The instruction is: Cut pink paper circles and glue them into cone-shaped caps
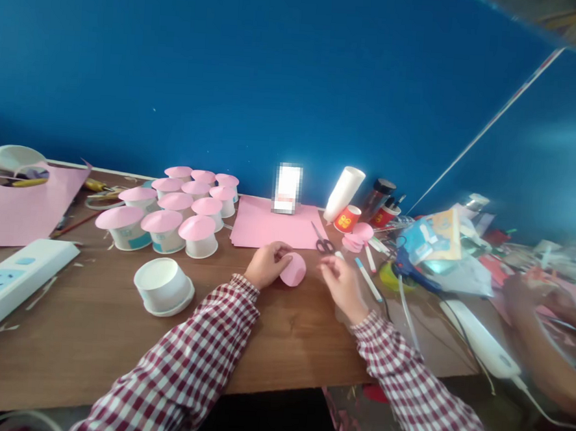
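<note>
My left hand (268, 265) pinches a pink paper disc (293, 270) between thumb and fingers, just above the wooden table. To its right, apart from the disc, is my right hand (341, 282), its fingertips drawn together; whether anything small is between them I cannot make out. Scissors (324, 245) with dark handles lie just beyond my right hand, partly on a stack of pink paper (255, 223). To the left, several white paper cups (201, 246) stand in rows, topped with pink paper cones (197, 227). A white tub (163, 282) sits nearer me, left of my left hand.
Power strips lie at left (18, 277) and right (480, 338). Beyond my right hand are a blue-capped marker (368, 279), a red cup (347, 219), a leaning stack of white cups (345, 190) and a blue glue gun (414, 269). Another person's hands (531, 302) are at far right.
</note>
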Action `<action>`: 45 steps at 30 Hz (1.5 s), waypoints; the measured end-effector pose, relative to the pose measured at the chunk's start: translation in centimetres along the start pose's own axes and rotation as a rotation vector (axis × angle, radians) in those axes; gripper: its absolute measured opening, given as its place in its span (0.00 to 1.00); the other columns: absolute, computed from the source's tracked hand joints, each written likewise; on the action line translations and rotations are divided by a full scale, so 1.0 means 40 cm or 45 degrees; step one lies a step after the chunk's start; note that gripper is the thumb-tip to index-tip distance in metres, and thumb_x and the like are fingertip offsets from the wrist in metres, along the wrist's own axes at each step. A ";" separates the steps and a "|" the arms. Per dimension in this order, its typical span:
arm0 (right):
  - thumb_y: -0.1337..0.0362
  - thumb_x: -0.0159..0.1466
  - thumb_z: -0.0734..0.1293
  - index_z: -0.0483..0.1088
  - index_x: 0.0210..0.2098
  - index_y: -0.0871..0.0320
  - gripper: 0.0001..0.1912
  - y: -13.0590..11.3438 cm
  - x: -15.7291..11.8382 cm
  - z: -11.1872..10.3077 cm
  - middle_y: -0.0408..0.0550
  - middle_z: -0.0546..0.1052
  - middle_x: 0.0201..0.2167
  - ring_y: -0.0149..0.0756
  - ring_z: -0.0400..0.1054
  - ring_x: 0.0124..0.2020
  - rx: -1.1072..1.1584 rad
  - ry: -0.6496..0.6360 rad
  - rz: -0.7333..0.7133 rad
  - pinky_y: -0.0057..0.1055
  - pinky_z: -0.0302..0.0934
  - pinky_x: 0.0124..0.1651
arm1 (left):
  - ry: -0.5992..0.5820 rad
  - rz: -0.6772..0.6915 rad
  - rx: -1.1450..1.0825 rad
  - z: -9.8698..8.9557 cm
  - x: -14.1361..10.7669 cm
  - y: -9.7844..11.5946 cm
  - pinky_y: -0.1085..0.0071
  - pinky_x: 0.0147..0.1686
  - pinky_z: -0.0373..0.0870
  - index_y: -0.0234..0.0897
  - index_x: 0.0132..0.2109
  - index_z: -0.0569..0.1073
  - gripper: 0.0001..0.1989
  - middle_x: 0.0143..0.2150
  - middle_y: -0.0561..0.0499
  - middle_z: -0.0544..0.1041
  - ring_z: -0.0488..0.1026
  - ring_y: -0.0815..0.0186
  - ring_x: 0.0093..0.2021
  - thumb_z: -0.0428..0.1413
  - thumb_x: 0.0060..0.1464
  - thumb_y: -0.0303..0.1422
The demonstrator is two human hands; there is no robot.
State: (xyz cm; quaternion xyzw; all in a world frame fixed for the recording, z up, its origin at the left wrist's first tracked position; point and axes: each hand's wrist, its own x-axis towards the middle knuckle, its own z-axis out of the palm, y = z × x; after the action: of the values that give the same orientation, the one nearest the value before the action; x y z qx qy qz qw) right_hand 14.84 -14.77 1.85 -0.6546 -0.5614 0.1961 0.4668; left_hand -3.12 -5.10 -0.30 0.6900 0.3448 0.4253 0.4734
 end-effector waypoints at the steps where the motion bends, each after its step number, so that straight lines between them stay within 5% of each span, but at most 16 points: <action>1: 0.59 0.60 0.62 0.69 0.36 0.57 0.09 0.006 0.002 -0.023 0.49 0.76 0.33 0.37 0.71 0.35 -0.168 0.053 -0.089 0.33 0.63 0.38 | -0.040 0.032 0.070 0.000 -0.002 -0.001 0.70 0.32 0.66 0.36 0.38 0.76 0.11 0.29 0.49 0.75 0.69 0.66 0.29 0.58 0.45 0.34; 7: 0.54 0.58 0.63 0.66 0.41 0.55 0.15 0.066 0.030 -0.103 0.50 0.75 0.37 0.41 0.69 0.37 -1.021 0.169 -0.068 0.32 0.59 0.34 | -0.147 0.075 0.298 -0.003 -0.010 -0.003 0.69 0.32 0.65 0.40 0.37 0.77 0.11 0.30 0.49 0.76 0.70 0.63 0.30 0.57 0.43 0.34; 13: 0.57 0.61 0.61 0.67 0.38 0.58 0.12 0.116 0.041 -0.094 0.55 0.73 0.36 0.42 0.68 0.36 -1.190 0.116 0.070 0.32 0.57 0.31 | -0.194 0.144 0.513 -0.012 -0.010 -0.001 0.69 0.34 0.65 0.42 0.38 0.77 0.11 0.32 0.49 0.77 0.71 0.62 0.30 0.56 0.45 0.33; 19: 0.54 0.60 0.62 0.68 0.40 0.57 0.14 0.103 0.025 -0.089 0.51 0.74 0.33 0.40 0.68 0.32 -0.463 0.351 -0.026 0.33 0.60 0.34 | -0.298 0.236 0.842 -0.017 -0.016 0.014 0.66 0.41 0.64 0.40 0.44 0.75 0.14 0.43 0.46 0.74 0.70 0.58 0.42 0.54 0.49 0.33; 23: 0.50 0.58 0.65 0.66 0.43 0.56 0.20 0.061 0.021 -0.062 0.48 0.75 0.30 0.35 0.69 0.26 0.147 0.198 0.102 0.29 0.60 0.26 | -0.359 0.313 0.887 -0.022 -0.012 0.010 0.65 0.45 0.63 0.41 0.40 0.76 0.11 0.41 0.46 0.74 0.68 0.58 0.43 0.55 0.48 0.34; 32: 0.61 0.50 0.73 0.70 0.37 0.57 0.15 0.011 0.062 0.022 0.37 0.67 0.22 0.23 0.59 0.21 0.964 0.077 0.231 0.20 0.55 0.22 | -0.410 0.381 0.915 -0.030 -0.003 -0.004 0.66 0.45 0.64 0.39 0.36 0.78 0.09 0.39 0.48 0.74 0.68 0.62 0.41 0.54 0.52 0.35; 37: 0.61 0.50 0.73 0.70 0.32 0.58 0.12 0.007 0.082 0.044 0.38 0.65 0.22 0.23 0.57 0.21 1.055 0.036 0.362 0.20 0.53 0.19 | -0.369 0.400 1.015 -0.023 -0.002 -0.005 0.67 0.45 0.64 0.40 0.38 0.78 0.10 0.41 0.49 0.74 0.67 0.63 0.42 0.53 0.54 0.35; 45: 0.55 0.55 0.68 0.63 0.27 0.58 0.14 0.022 0.081 0.098 0.36 0.59 0.17 0.23 0.52 0.17 0.956 0.075 0.237 0.21 0.48 0.17 | -0.304 0.403 1.036 -0.020 0.002 -0.019 0.67 0.45 0.64 0.39 0.39 0.77 0.10 0.40 0.48 0.73 0.67 0.63 0.42 0.52 0.55 0.35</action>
State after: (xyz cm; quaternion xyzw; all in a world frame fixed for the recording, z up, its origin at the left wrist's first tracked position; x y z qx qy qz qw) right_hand 13.23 -10.22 0.08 -0.4916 -0.3749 0.4105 0.6702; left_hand -3.86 -4.51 -0.87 0.9084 0.3172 0.2398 0.1292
